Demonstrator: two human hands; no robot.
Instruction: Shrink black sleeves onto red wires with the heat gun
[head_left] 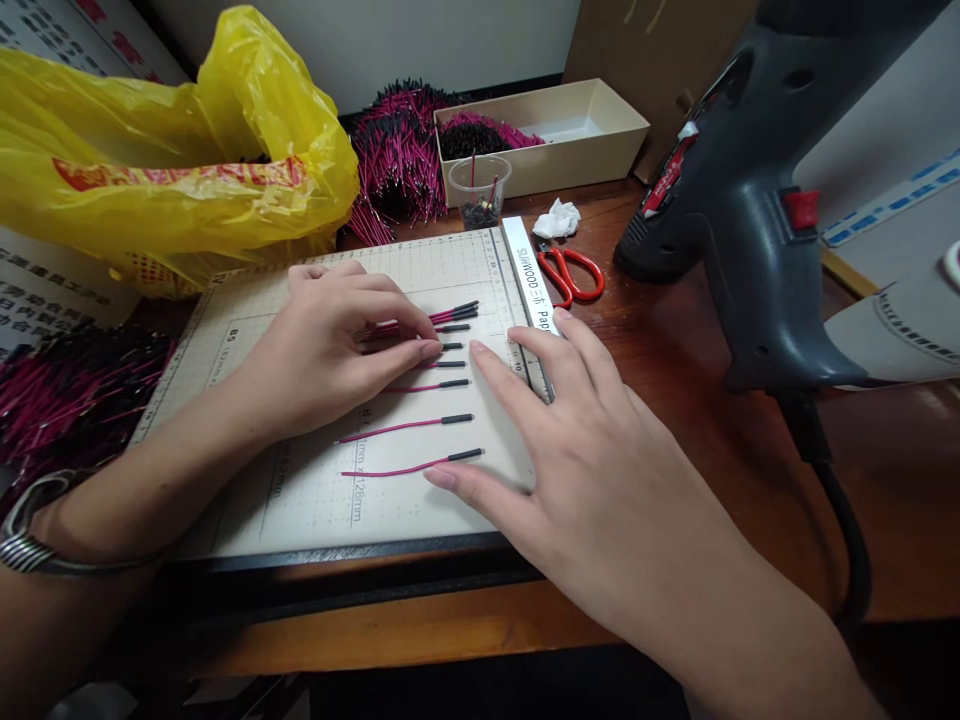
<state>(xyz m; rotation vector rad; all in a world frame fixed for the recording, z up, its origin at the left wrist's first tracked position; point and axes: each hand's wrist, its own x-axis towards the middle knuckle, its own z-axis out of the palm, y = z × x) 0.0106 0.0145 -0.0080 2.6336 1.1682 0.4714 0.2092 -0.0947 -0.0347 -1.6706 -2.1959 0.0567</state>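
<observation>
Several short magenta wires with black sleeved ends lie in a rough column on the paper trimmer board [315,520], black ends toward the right. The two nearest wires, a lower wire [397,470] and an upper wire [397,430], lie apart from the others. My left hand [330,340] is over the far wires, thumb and forefinger pinched on one wire [451,346] near its black end. My right hand [577,430] has its fingers spread, thumb tip beside the lowest wire's sleeve, other fingertips by the trimmer's ruler edge [527,280].
Behind the board stand a yellow plastic bag [247,220], a heap of magenta wires [397,150], a cream box [555,150] and a clear cup [480,190]. Red-handled scissors [592,275] and crumpled tissue [557,218] lie right. A heat gun [757,240] stands farther right; more wires [67,390] lie left.
</observation>
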